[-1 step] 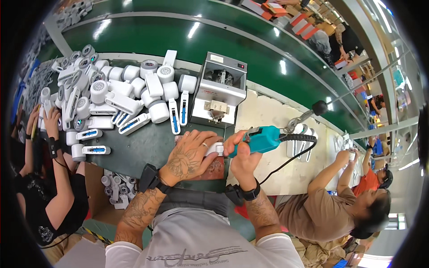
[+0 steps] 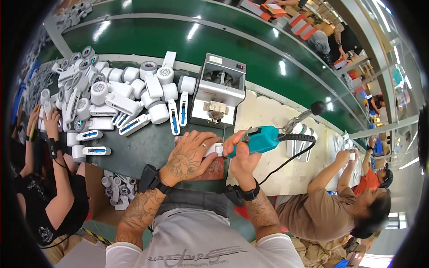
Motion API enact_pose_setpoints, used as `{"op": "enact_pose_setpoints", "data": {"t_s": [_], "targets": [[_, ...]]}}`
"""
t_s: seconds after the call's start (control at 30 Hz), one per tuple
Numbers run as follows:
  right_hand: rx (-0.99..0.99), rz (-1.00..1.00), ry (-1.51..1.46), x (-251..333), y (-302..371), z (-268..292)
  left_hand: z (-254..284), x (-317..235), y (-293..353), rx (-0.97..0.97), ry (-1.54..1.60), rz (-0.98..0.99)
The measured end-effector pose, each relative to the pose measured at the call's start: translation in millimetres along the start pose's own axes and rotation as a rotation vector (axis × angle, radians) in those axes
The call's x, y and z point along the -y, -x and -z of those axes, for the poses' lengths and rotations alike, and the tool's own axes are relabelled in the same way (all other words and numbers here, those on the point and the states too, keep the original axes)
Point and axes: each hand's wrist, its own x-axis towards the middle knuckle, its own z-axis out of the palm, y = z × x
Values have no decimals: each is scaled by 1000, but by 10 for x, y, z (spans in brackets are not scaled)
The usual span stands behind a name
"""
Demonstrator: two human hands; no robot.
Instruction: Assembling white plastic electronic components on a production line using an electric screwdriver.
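Observation:
My left hand (image 2: 190, 154) is closed over a white plastic part (image 2: 214, 149), pressing it down on a reddish pad (image 2: 213, 170) at the front of the bench. In my right hand (image 2: 243, 156) is a teal electric screwdriver (image 2: 262, 139), lying sideways with its front end toward the part. My fingers hide the screwdriver's tip, so contact with the part cannot be made out. A black cable (image 2: 286, 157) runs from the tool's rear, and a metal hanger (image 2: 292, 125) joins it there.
White housings with round heads and handles (image 2: 118, 102) pile up at left. A grey metal machine (image 2: 219, 91) stands beyond my hands. Cream sheeting (image 2: 257, 111) covers the right bench; a green conveyor (image 2: 147, 35) runs behind. Co-workers sit on both sides. A cardboard box (image 2: 96, 190) holds more housings.
My hands, the white part and the screwdriver stay in place. At the left, a thin yellow object now shows by the co-worker's hand; the right co-worker's white item has turned slightly.

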Motion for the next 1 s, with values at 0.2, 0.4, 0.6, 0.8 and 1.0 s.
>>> {"op": "enact_pose_setpoints", "data": {"t_s": [0.2,0.4,0.6,0.8,1.0], "targets": [[-170,-150,-33,-92,171,136,155,-111,80,89,142,72],[-121,98,-88,459,433,5,338,-84,611,-310,316,227],[-52,85,152,369,620,4,1609,891,1237,-1129,508,531],[-16,83,131,455,688,126,2657,2427,1657,-1099,-381,776],[-79,-117,81,469,744,236,2150,933,458,-920,-519,344]]}}
